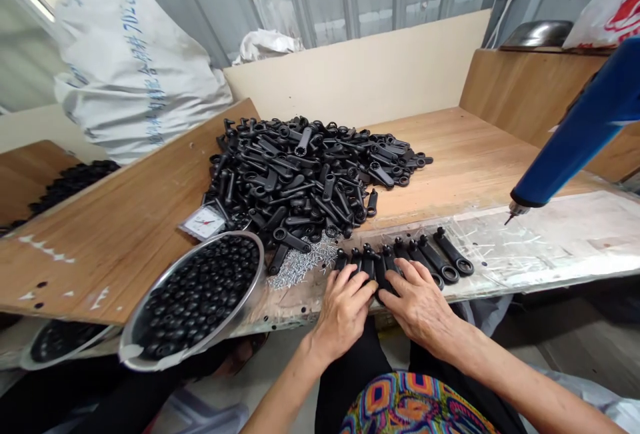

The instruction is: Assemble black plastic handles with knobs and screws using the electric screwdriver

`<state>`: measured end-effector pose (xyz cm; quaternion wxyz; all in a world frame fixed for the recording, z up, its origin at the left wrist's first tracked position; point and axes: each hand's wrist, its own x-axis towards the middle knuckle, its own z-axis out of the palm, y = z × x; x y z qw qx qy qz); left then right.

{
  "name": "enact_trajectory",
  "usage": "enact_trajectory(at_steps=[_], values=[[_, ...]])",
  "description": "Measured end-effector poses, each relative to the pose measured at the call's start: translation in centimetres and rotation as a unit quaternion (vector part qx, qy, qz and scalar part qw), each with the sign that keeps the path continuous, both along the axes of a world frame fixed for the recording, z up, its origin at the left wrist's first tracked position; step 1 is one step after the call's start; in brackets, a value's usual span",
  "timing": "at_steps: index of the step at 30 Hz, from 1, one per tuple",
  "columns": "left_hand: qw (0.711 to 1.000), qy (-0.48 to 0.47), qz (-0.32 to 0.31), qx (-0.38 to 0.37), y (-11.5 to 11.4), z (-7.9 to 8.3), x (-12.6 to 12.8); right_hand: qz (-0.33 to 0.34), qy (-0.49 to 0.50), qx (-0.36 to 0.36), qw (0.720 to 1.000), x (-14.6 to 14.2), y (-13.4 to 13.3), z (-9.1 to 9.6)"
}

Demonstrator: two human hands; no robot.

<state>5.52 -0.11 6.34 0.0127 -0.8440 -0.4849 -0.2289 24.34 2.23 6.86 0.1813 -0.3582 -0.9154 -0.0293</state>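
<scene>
Several black plastic crank handles (pixel 453 254) lie side by side in a row at the worktable's front edge, ring ends toward me. My left hand (pixel 345 304) has its curled fingers on handles at the row's left part, thumb and forefinger against one of them. Just beside it, my right hand (pixel 420 301) grips handles near the middle of the row, fingers bent over them. The fingertips partly cover the handles under them. Small silver screws (pixel 305 262) are heaped to the left of the row.
A large pile of black handles (pixel 300 174) covers the table's middle. At the front left, a metal bowl (pixel 257 247) holds round black knobs (pixel 200 294). A small square dial (pixel 203 222) lies behind it. A blue electric screwdriver (pixel 570 127) hangs at the right, bit downward.
</scene>
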Motion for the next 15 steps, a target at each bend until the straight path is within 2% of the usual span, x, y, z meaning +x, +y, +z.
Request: enact_trajectory(at_steps=[10, 15], values=[[0.997, -0.064, 0.020, 0.037, -0.7, -0.4, 0.0, 0.040, 0.032, -0.016, 0.999, -0.3, 1.0, -0.6], [0.996, -0.061, 0.029, 0.054, -0.9, -0.6, 0.1, 0.049, 0.037, -0.042, 0.997, 0.1, 1.4, 0.0]])
